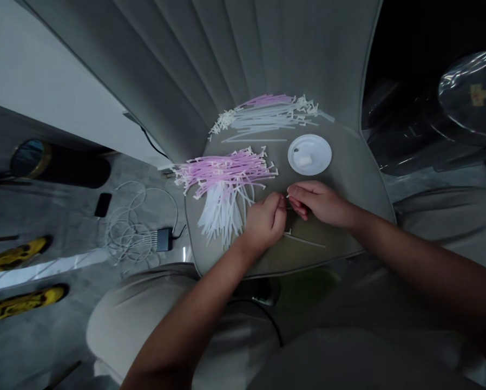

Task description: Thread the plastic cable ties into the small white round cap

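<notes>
My left hand [267, 219] is closed over the grey chair seat, its thumb and fingers pressed together; what they hold is too small to name. Close on its right, my right hand [318, 203] pinches something tiny and pale between thumb and forefinger. Left of my hands lies a pile of pink sticks with whitish ends [227, 168], and white sticks [221, 214] fan out below it. Another bundle of white sticks [267, 116] lies farther back. A round white dish [320, 157] holds a small white block [306, 161]. One thin stick [308, 240] rests just below my hands.
The chair's ribbed backrest [247, 49] rises behind the bundles. On the floor at left are a coiled white cable [135, 216], a black box [164, 239], a dark flat object [103, 205] and yellow shoes [30, 303]. A shiny transparent-wrapped object [470, 97] stands at right.
</notes>
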Tool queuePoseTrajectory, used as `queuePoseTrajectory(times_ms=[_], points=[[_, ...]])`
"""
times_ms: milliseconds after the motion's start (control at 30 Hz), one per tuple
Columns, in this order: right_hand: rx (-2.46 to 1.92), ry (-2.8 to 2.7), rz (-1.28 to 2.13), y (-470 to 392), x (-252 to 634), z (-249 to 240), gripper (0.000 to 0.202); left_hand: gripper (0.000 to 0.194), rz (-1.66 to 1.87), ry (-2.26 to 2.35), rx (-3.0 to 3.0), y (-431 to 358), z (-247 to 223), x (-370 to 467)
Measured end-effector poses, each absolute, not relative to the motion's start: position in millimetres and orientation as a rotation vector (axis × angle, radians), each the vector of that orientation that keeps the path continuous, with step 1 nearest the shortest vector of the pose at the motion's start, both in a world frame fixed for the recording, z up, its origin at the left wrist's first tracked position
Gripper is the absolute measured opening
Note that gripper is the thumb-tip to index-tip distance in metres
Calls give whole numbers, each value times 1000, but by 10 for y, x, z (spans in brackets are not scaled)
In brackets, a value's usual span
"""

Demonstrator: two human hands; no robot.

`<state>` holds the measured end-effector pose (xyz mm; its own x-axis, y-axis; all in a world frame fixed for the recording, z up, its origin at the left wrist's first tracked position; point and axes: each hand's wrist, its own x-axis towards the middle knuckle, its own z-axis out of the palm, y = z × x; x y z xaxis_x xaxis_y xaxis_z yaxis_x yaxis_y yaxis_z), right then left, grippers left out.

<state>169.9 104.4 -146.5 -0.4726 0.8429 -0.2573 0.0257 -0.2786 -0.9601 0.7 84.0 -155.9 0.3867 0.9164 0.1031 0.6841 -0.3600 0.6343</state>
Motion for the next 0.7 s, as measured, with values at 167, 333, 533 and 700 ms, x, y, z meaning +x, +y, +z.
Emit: queuePoseTrajectory(times_ms=[167, 333, 533, 700], points=[[-1133, -1372, 1790, 1025, 1654, -1471, 41, 26, 622, 1355, 2113, 852, -1554, 11], [-1145, -1353, 1769, 1029, 1624, -1460, 41, 26, 627, 1337, 2131, 854, -1555, 14], [-1147, -1370, 1757, 1029, 1624, -1461, 43, 24, 600, 1352, 2178, 848, -1562, 12], [-1138, -1416, 1737, 1027, 1632, -1478, 41, 25, 582, 1329, 2179, 852, -1584, 9]])
